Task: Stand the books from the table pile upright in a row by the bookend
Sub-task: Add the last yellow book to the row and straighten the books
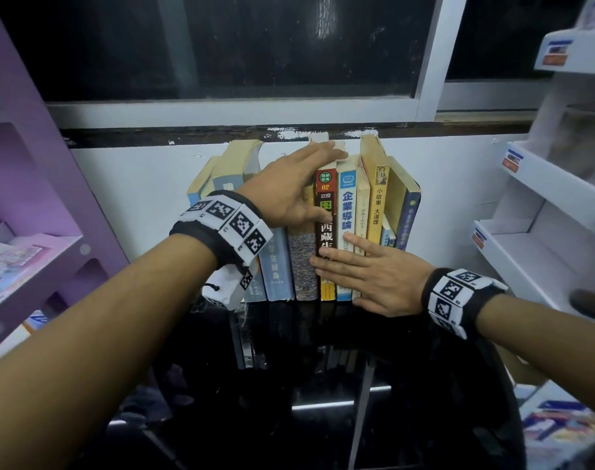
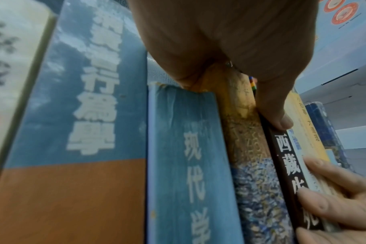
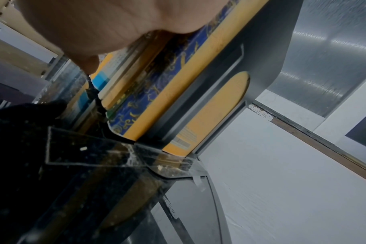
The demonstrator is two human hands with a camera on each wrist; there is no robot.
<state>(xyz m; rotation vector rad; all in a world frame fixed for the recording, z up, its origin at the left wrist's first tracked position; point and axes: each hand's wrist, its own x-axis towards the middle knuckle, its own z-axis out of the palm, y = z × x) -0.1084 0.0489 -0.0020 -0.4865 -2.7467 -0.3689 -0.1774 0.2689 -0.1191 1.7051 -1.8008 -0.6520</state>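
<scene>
Several books stand upright in a row [image 1: 347, 205] against the white wall on the black table. My left hand [image 1: 303, 184] lies over the tops of the middle books, fingers straight. Its thumb [image 2: 278, 118] presses the dark red-topped spine [image 1: 326, 198] beside a mottled book [image 2: 251, 148]. My right hand [image 1: 350, 262] lies flat with straight fingers on the lower spines of the same books. A dark grey metal bookend [image 3: 261, 41] closes the right end, against a yellow cover [image 3: 219, 115] beside a dark blue patterned book [image 3: 157, 99]. In the head view the bookend is hidden.
The glossy black table [image 1: 323, 385] stretches toward me and mirrors the books. A purple shelf unit [image 1: 35, 164] stands at the left and a white tiered rack [image 1: 543, 198] at the right. A dark window [image 1: 255, 45] sits above the wall.
</scene>
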